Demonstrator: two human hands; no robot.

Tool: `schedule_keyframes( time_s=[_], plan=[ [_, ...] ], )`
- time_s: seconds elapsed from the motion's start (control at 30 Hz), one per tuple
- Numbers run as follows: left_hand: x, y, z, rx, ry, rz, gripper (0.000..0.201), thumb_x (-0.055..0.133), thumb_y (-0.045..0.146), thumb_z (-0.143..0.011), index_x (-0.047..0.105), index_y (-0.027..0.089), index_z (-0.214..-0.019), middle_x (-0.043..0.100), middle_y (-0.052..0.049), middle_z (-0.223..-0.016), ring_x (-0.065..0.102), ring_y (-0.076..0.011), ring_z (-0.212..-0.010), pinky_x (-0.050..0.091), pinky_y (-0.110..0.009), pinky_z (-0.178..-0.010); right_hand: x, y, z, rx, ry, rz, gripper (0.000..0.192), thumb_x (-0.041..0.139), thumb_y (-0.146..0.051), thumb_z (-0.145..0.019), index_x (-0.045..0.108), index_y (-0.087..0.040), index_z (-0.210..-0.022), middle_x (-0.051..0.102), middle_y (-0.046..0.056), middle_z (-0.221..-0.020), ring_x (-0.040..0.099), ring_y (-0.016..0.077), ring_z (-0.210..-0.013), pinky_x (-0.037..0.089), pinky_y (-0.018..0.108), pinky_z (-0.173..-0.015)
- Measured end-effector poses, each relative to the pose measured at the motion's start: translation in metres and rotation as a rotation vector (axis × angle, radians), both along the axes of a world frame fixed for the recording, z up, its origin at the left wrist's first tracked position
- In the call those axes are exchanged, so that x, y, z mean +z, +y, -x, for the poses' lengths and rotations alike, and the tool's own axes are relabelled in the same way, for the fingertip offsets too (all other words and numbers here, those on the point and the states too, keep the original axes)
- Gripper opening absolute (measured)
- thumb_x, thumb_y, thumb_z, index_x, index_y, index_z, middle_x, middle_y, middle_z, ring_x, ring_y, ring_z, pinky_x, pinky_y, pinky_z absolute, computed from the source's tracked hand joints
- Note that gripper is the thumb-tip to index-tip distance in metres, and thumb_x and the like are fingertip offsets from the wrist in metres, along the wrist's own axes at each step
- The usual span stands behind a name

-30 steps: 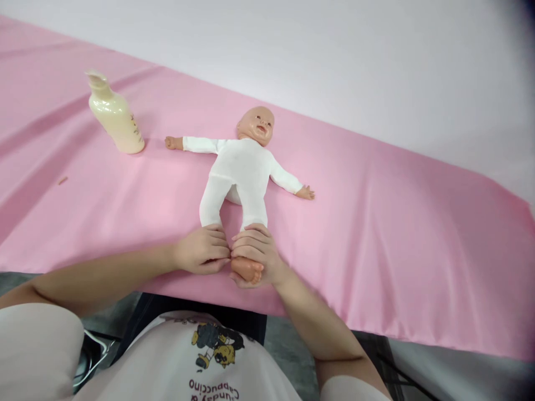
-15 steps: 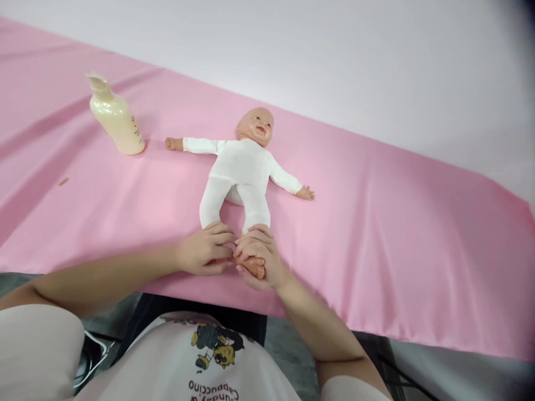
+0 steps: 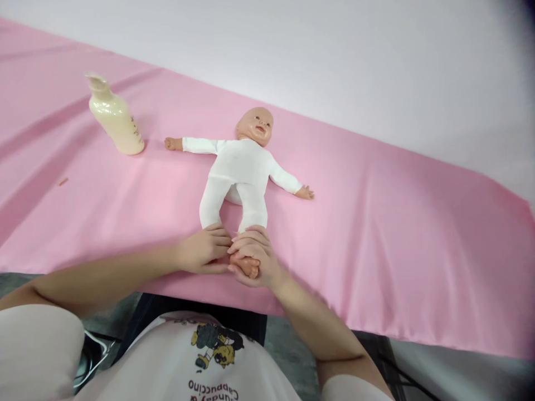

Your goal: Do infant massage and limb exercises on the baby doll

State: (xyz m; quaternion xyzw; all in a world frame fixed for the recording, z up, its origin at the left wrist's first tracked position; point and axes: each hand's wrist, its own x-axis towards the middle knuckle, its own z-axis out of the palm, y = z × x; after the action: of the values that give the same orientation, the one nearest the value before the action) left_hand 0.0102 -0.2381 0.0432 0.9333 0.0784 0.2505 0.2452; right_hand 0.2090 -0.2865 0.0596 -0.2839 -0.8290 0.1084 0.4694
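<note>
Two hands at lower centre: my right hand (image 3: pixel 254 257) is wrapped round the bare foot (image 3: pixel 247 265) of the doll (image 3: pixel 239 174); my left hand (image 3: pixel 203 252) is curled over its other foot. I judge foot handling is under way; next calls for a gentle grip. The doll lies face-up mid-frame on the pink tabletop (image 3: pixel 376 234); a cream bottle (image 3: pixel 115 117) stands upper left.

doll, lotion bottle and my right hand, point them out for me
doll (image 3: pixel 240 170), head view, on its white torso
lotion bottle (image 3: pixel 116 122), head view, on its cream body
right hand (image 3: pixel 253 256), head view, on the knuckles over the doll's foot
</note>
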Motion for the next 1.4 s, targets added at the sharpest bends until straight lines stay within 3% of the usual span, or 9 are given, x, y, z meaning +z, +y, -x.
schedule_keyframes(
  time_s=[0.17,0.33,0.53,0.83,1.07,1.27,1.4],
  plan=[
    [-0.003,-0.001,0.000,0.006,0.007,-0.020,0.033,0.046,0.040,-0.102,0.069,0.018,-0.094,0.073,-0.009,-0.091,0.061,-0.0234,-0.096,0.046,-0.041,-0.093,0.002,-0.002,0.004,-0.014,0.037,0.029,0.020,0.069,-0.022,-0.081,0.052,-0.027,-0.091,0.076,-0.004,-0.077,0.076,0.0188,-0.078,0.048,0.040,-0.091],
    [-0.002,-0.002,-0.001,0.016,-0.060,-0.063,0.027,0.049,0.034,-0.102,0.069,0.017,-0.096,0.072,-0.008,-0.090,0.061,-0.0222,-0.094,0.047,-0.038,-0.090,0.006,-0.003,0.003,-0.002,0.053,0.096,0.012,0.064,-0.021,-0.084,0.053,-0.026,-0.089,0.077,-0.004,-0.076,0.077,0.0190,-0.079,0.045,0.039,-0.093],
    [0.001,-0.001,-0.001,0.019,-0.004,-0.083,0.028,0.046,0.031,-0.103,0.068,0.017,-0.095,0.072,-0.008,-0.089,0.061,-0.0211,-0.090,0.046,-0.038,-0.090,0.008,-0.005,0.000,0.015,0.104,0.160,0.003,0.055,-0.023,-0.088,0.055,-0.025,-0.086,0.077,-0.002,-0.075,0.075,0.0197,-0.080,0.046,0.041,-0.094],
    [0.005,-0.001,-0.002,0.015,-0.014,-0.129,0.029,0.046,0.029,-0.103,0.069,0.017,-0.092,0.070,-0.007,-0.088,0.060,-0.0207,-0.091,0.045,-0.037,-0.092,-0.007,-0.004,-0.003,-0.028,0.299,0.358,0.043,0.032,-0.043,-0.104,0.062,-0.025,-0.080,0.073,0.002,-0.073,0.071,0.0223,-0.085,0.043,0.047,-0.103],
    [0.003,-0.003,-0.002,0.041,-0.029,-0.055,0.031,0.053,0.035,-0.101,0.072,0.018,-0.084,0.072,-0.006,-0.083,0.063,-0.0199,-0.086,0.048,-0.037,-0.087,-0.011,-0.001,0.000,-0.013,0.326,0.499,0.057,0.022,-0.037,-0.108,0.067,-0.025,-0.075,0.072,0.002,-0.074,0.068,0.0204,-0.084,0.041,0.046,-0.105],
    [-0.002,-0.004,-0.003,0.121,-0.091,-0.025,0.028,0.060,0.037,-0.098,0.071,0.019,-0.079,0.074,-0.004,-0.079,0.065,-0.0191,-0.084,0.052,-0.035,-0.084,-0.006,0.002,-0.002,-0.015,0.230,0.464,0.055,0.024,-0.035,-0.109,0.074,-0.026,-0.089,0.074,0.002,-0.083,0.069,0.0182,-0.084,0.045,0.045,-0.104],
    [-0.002,-0.005,-0.004,0.142,-0.115,-0.004,0.034,0.062,0.038,-0.097,0.064,0.019,-0.069,0.070,-0.003,-0.070,0.064,-0.0180,-0.080,0.053,-0.034,-0.080,-0.009,0.006,-0.005,-0.051,0.141,0.373,0.040,0.030,-0.033,-0.108,0.070,-0.026,-0.106,0.075,0.003,-0.090,0.069,0.0185,-0.086,0.053,0.045,-0.098]
  ],
)
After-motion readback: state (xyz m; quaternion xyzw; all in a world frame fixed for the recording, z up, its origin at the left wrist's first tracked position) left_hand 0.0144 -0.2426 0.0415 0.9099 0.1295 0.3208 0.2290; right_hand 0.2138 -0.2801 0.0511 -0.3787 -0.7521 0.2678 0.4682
